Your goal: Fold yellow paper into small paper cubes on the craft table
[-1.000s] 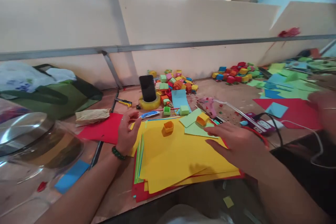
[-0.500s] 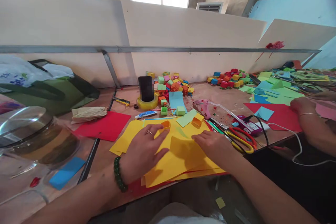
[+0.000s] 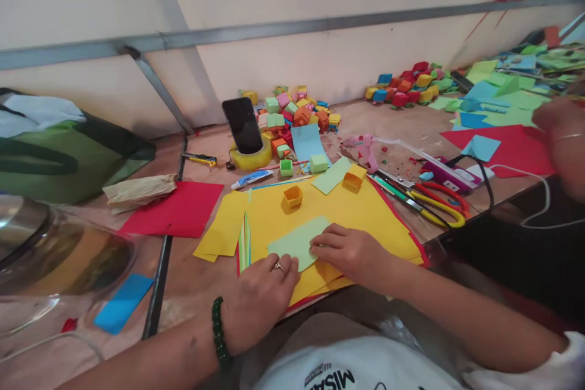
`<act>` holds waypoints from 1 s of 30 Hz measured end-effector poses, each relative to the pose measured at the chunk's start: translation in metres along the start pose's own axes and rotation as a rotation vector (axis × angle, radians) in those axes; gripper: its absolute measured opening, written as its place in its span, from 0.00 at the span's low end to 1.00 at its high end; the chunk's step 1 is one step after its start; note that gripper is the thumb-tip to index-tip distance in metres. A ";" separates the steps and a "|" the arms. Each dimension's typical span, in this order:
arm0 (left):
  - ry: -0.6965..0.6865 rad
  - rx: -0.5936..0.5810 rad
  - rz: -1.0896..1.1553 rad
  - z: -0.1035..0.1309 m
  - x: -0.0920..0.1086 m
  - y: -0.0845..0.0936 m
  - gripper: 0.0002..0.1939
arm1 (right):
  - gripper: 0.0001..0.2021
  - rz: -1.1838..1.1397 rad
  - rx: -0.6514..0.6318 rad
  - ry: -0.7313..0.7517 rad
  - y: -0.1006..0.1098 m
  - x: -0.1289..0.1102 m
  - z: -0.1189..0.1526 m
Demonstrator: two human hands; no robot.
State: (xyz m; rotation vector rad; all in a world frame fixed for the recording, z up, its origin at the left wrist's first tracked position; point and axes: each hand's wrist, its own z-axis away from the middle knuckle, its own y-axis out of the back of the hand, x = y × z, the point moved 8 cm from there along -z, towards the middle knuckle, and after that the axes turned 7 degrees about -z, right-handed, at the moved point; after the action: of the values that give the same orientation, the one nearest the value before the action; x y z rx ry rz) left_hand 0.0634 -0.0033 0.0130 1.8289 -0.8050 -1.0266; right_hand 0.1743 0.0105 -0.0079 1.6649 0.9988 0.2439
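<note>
A light green paper piece [image 3: 295, 241] lies over the stack of yellow paper [image 3: 379, 216] in front of me. My left hand [image 3: 269, 286], with a ring and a green bead bracelet, has its fingers closed on the near left edge of the green piece. At the piece's right end, the fingers of my right hand [image 3: 350, 253] are bent together on its edge; their tips are partly hidden. Just beyond the hands, a small open yellow paper box [image 3: 292, 196] sits on the stack. Another yellow paper box [image 3: 354, 178] is farther right, beside a second light green sheet [image 3: 332, 175].
Scissors [image 3: 439, 204] and a pink glue gun [image 3: 367, 151] lie to the right. A phone [image 3: 243, 125] leans in a tape roll [image 3: 249, 158] before piled paper cubes [image 3: 301, 114]. At left stand a glass pot [image 3: 68, 250] and a green bag [image 3: 77, 158]. Another person's hand [image 3: 564, 134] is far right.
The light green piece now lies flat between my hands, which have come nearer to me and closed on its edges. The small yellow box by my left hand is uncovered. The view has tilted down.
</note>
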 end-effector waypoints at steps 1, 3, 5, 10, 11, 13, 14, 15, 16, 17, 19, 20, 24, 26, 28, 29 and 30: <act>0.033 0.014 0.065 0.001 -0.005 0.000 0.10 | 0.11 -0.066 0.036 -0.035 0.004 0.007 0.002; 0.132 0.011 0.222 0.001 -0.019 -0.003 0.11 | 0.11 -0.193 0.087 -0.121 0.009 0.019 0.004; 0.238 -0.032 0.372 0.003 -0.035 -0.011 0.12 | 0.10 -0.304 0.097 -0.195 0.012 0.029 0.002; 0.467 -0.254 0.585 0.011 -0.059 -0.037 0.12 | 0.08 -0.381 -0.034 -0.450 0.011 0.052 -0.008; 0.512 -0.294 0.603 0.013 -0.062 -0.042 0.12 | 0.09 -0.368 -0.070 -0.505 0.010 0.057 -0.010; 0.581 -0.345 0.629 0.015 -0.066 -0.048 0.12 | 0.10 -0.356 -0.137 -0.580 0.007 0.065 -0.013; 0.601 -0.359 0.647 0.015 -0.067 -0.050 0.12 | 0.10 -0.360 -0.163 -0.605 0.006 0.069 -0.014; 0.614 -0.367 0.669 0.014 -0.068 -0.052 0.12 | 0.10 -0.368 -0.181 -0.627 0.004 0.071 -0.015; 0.624 -0.372 0.692 0.013 -0.069 -0.053 0.12 | 0.10 -0.375 -0.188 -0.648 0.003 0.074 -0.015; 0.636 -0.376 0.715 0.012 -0.069 -0.055 0.12 | 0.10 -0.381 -0.186 -0.668 0.001 0.076 -0.015; 0.664 -0.381 0.761 0.012 -0.071 -0.058 0.12 | 0.09 -0.400 -0.169 -0.701 -0.001 0.080 -0.013; 0.680 -0.379 0.783 0.012 -0.072 -0.060 0.12 | 0.09 -0.409 -0.156 -0.718 -0.002 0.082 -0.012; 0.722 -0.371 0.826 0.015 -0.076 -0.065 0.11 | 0.11 -0.399 -0.122 -0.754 -0.005 0.085 -0.010; 0.727 -0.377 0.824 0.015 -0.077 -0.067 0.11 | 0.11 -0.363 -0.107 -0.753 -0.004 0.085 -0.011; 0.727 -0.385 0.821 0.015 -0.077 -0.069 0.11 | 0.10 -0.328 -0.094 -0.742 -0.003 0.084 -0.013; 0.726 -0.389 0.822 0.015 -0.077 -0.069 0.11 | 0.10 -0.313 -0.087 -0.733 -0.002 0.083 -0.014; 0.724 -0.397 0.825 0.014 -0.077 -0.070 0.11 | 0.09 -0.301 -0.084 -0.724 -0.002 0.082 -0.015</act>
State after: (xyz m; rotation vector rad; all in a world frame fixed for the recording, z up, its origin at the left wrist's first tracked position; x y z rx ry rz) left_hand 0.0240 0.0847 -0.0294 1.1852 -0.7165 0.0331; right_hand 0.2148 0.0798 -0.0312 1.3394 0.6517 -0.4840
